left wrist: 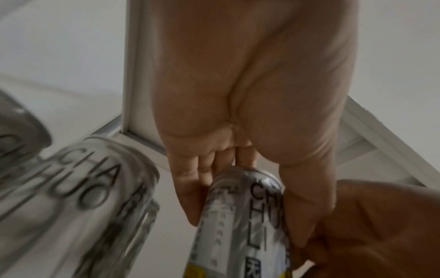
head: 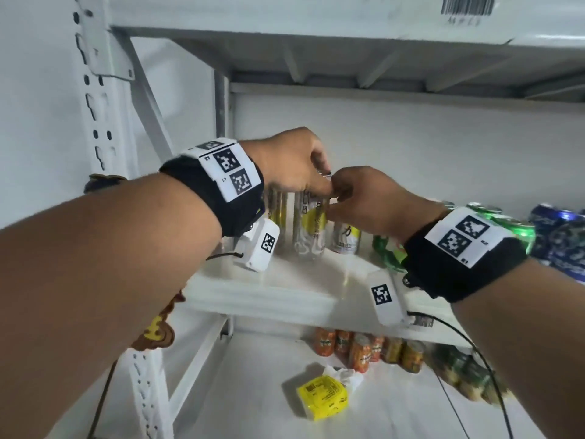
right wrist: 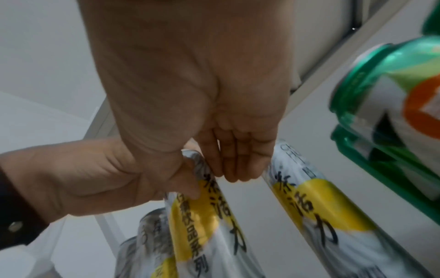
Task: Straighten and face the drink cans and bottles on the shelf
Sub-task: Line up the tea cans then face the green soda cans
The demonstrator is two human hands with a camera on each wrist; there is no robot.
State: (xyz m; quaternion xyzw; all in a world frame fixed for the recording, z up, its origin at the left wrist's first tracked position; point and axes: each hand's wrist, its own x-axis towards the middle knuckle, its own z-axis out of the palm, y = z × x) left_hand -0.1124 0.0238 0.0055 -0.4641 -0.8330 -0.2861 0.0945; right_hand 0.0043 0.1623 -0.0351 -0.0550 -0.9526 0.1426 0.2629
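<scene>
Both hands meet on one slim silver-and-yellow can [head: 311, 223], standing at the left end of the shelf [head: 285, 289]. The left hand [head: 291, 166] curls round its top from 10 o'clock; the right hand [head: 357, 198] pinches the rim from 3 o'clock, likely to twist the label forward. Green cans [head: 506, 223] sit at 3 o'clock
</scene>
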